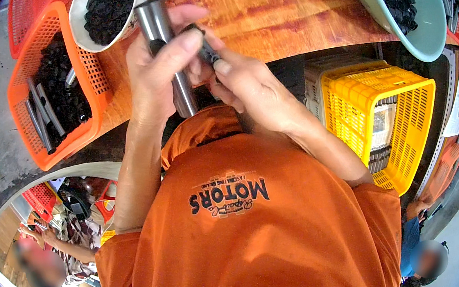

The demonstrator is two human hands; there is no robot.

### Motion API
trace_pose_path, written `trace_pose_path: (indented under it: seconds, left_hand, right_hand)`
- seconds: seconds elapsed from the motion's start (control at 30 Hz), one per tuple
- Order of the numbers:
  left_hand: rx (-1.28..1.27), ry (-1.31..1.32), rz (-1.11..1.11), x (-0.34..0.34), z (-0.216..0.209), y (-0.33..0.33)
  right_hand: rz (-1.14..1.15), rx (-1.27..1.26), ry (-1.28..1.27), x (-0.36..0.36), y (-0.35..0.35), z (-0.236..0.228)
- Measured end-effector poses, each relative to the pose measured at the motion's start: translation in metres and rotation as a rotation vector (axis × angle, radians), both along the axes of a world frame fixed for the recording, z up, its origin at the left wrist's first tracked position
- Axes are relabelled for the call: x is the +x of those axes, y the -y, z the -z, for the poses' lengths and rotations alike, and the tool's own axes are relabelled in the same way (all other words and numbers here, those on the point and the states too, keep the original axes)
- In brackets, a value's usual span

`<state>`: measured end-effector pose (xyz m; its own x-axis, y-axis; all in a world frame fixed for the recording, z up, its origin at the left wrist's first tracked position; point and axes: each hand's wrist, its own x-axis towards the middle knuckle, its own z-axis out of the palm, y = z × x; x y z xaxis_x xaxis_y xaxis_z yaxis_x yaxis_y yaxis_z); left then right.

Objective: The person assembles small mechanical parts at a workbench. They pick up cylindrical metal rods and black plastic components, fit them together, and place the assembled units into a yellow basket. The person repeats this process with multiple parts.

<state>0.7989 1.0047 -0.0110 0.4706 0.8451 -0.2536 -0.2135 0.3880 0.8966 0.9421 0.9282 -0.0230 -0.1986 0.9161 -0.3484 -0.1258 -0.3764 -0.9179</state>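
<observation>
Right, you've got one metal tube point(184, 91) up over the near edge of the desk point(281, 13), tilted, left hand point(152, 75) fingers wrapped around it. Right hand point(247, 79) fingers are closed on one small black piece point(207, 51), just beside the tube; blur hides whether the two touch. Counts: two bowls with loose black parts, too heaped to count: white bowl point(75, 33) near your left hand, pale blue bowl point(427, 16) at the right. One orange basket point(96, 74) left, more black parts plus about four tubes showing; one red basket point(20, 35) behind it. One yellow crate point(422, 116) lower right, row of tubes inside, can't count cleanly. Writing: dark lettering across your orange shirt point(244, 247), upside down in view; printed sheet point(383, 125) in the crate, too small to read. Two other people, one lower left, one lower right.
</observation>
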Motion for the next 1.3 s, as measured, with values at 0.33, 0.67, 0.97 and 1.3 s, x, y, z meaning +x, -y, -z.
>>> trace_pose_path:
  seconds: [0.33,0.67,0.97,1.3]
  left_hand:
    - [0.185,-0.131,-0.003,0.003,-0.015,0.002]
    - [0.311,-0.160,-0.066,0.003,-0.008,0.003]
    - [0.243,-0.107,-0.098,0.004,0.007,0.003]
    - [-0.217,0.102,-0.560,0.020,-0.022,-0.037]
  right_hand:
    - [-0.025,-0.065,-0.060,-0.001,-0.008,-0.014]
    - [0.003,0.027,0.011,-0.006,-0.008,-0.010]
    - [0.026,0.013,-0.035,-0.008,-0.013,0.004]
    - [-0.047,-0.206,0.003,0.004,0.020,0.004]
